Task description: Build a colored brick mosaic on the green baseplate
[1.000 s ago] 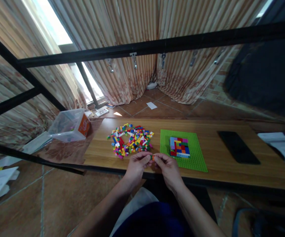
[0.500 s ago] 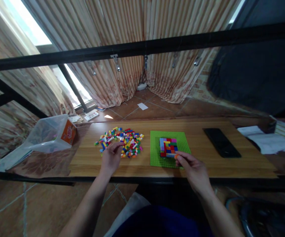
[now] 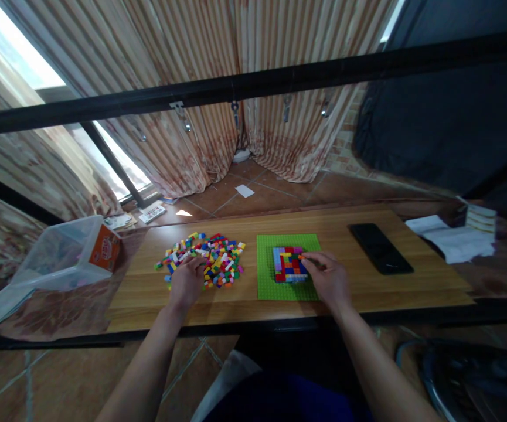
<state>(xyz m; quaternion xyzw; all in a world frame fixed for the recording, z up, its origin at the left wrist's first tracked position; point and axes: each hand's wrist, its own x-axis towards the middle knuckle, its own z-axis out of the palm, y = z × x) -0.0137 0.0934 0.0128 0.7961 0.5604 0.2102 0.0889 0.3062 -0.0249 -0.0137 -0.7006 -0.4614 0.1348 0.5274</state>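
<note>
My right hand point(image 3: 332, 282) pinches a small orange toy brick point(image 3: 301, 257) at the right side of a block of joined bricks point(image 3: 289, 271) in many colours. That block sits on a green studded baseplate point(image 3: 265, 287). Whether the orange brick touches the block cannot be made out. On the left, my left hand point(image 3: 186, 282) is over the near side of a pile of loose bricks point(image 3: 218, 258), its fingers curled and drawn together. What they hold, if anything, is hidden.
A black phone-like slab point(image 3: 380, 249) lies on the wooden table point(image 3: 235, 310) at the right, with white papers point(image 3: 451, 237) beyond. A clear plastic bin point(image 3: 60, 255) with an orange label stands left of the table. A black bar point(image 3: 271, 85) crosses above the far side.
My right hand has moved the orange brick from the block's near right corner up along its right side. My left hand has stayed over the pile. The whole view has shifted slightly.
</note>
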